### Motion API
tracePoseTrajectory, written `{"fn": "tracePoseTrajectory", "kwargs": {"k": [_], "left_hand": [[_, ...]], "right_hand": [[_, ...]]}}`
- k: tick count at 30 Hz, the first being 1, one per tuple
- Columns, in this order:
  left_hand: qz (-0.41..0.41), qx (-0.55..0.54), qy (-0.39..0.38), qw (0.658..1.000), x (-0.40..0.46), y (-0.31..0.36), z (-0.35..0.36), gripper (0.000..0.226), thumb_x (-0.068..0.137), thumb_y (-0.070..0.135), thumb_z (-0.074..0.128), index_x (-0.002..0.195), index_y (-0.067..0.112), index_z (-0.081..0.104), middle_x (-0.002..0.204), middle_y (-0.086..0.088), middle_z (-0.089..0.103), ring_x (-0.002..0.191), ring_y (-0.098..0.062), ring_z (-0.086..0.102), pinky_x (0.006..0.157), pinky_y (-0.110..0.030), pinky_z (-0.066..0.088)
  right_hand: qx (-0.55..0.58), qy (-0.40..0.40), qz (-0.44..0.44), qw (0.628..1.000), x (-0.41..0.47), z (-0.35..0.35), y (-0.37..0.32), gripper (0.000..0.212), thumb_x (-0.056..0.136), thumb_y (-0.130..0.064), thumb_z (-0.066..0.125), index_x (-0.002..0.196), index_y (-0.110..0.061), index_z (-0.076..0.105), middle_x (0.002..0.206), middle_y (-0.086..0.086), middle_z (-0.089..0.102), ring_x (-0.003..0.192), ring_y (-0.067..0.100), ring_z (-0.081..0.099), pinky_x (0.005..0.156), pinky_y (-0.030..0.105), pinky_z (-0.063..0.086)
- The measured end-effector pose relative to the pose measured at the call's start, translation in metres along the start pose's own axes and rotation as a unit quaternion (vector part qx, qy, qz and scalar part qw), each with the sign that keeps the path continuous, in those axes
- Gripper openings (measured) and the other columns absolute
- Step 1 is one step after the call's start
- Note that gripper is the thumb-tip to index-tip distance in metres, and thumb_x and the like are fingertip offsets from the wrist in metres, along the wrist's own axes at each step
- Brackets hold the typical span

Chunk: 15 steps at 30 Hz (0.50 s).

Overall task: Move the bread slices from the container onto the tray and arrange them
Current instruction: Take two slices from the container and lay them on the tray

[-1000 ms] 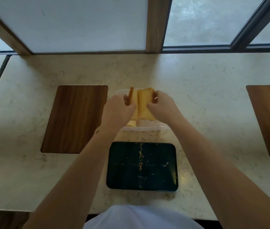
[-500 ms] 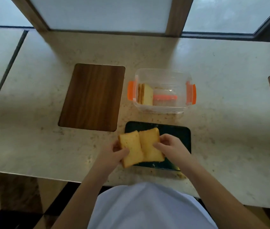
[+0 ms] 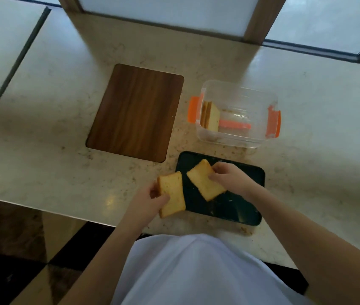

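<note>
Right hand [image 3: 229, 179] slice [image 3: 205, 180] angled over tray [image 3: 240, 208], left hand [image 3: 152, 199] slice [image 3: 172, 194] near-upright

I take this for a café or dining counter: a pale marble-look countertop [image 3: 306, 95] with inset wooden panels [image 3: 137, 113], set against frosted windows [image 3: 163, 9], above a dark checkered floor [image 3: 20, 271].

- No legible text, labels, brands, nos. or signs anywhere in view.
- Clear container [image 3: 238, 115] w/ orange clips, far right: no print readable.
- Dark tray [image 3: 236, 208], near centre: crumbs only, no markings.
- Wood board [image 3: 135, 113], far left: plain grain, no lettering.
</note>
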<state>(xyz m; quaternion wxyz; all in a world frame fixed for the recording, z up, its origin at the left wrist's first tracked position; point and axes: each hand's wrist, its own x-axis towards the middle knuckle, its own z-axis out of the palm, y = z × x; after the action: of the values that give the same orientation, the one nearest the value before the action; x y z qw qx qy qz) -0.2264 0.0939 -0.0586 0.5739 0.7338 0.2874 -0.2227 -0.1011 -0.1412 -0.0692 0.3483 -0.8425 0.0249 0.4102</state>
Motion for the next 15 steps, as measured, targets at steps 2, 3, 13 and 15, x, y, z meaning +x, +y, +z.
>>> {"fn": "tracePoseTrajectory", "kwargs": {"k": [2, 3, 13, 15], "left_hand": [[0.000, 0.003, 0.003, 1.000, 0.001, -0.001, -0.002, 0.022, 0.088, 0.024, 0.070, 0.103, 0.037, 0.061, 0.104, 0.006, 0.070, 0.097, -0.014, 0.066, 0.086, -0.041, 0.057], [0.001, 0.004, 0.005, 1.000, 0.002, -0.001, -0.004, 0.023, 0.088, 0.024, 0.070, 0.107, 0.033, 0.062, 0.105, 0.004, 0.070, 0.097, -0.015, 0.066, 0.086, -0.042, 0.057], [0.008, 0.028, 0.027, 0.999, 0.006, -0.006, -0.012, 0.032, 0.090, 0.022, 0.067, 0.121, 0.019, 0.062, 0.104, 0.002, 0.068, 0.091, -0.011, 0.065, 0.069, -0.025, 0.049], [-0.005, 0.019, 0.025, 0.999, 0.008, -0.007, -0.013, 0.034, 0.090, 0.022, 0.068, 0.123, 0.017, 0.061, 0.106, 0.001, 0.068, 0.094, -0.013, 0.065, 0.075, -0.030, 0.053]], "right_hand": [[-0.042, -0.036, -0.008, 0.998, 0.009, -0.004, -0.013, 0.028, 0.098, -0.032, 0.058, 0.123, -0.021, 0.062, 0.114, 0.002, 0.065, 0.102, 0.022, 0.063, 0.087, 0.039, 0.050], [-0.068, -0.049, -0.013, 0.996, 0.013, -0.006, -0.019, 0.030, 0.098, -0.032, 0.057, 0.125, -0.020, 0.061, 0.115, 0.002, 0.065, 0.102, 0.023, 0.062, 0.086, 0.038, 0.049], [-0.277, -0.035, -0.066, 0.958, 0.058, 0.001, -0.050, 0.029, 0.091, -0.036, 0.061, 0.104, -0.011, 0.069, 0.086, 0.001, 0.067, 0.080, 0.022, 0.063, 0.067, 0.035, 0.052], [-0.298, -0.009, -0.081, 0.951, 0.058, 0.003, -0.047, 0.033, 0.090, -0.039, 0.063, 0.103, -0.010, 0.068, 0.088, 0.004, 0.068, 0.083, 0.026, 0.066, 0.068, 0.036, 0.053]]}}
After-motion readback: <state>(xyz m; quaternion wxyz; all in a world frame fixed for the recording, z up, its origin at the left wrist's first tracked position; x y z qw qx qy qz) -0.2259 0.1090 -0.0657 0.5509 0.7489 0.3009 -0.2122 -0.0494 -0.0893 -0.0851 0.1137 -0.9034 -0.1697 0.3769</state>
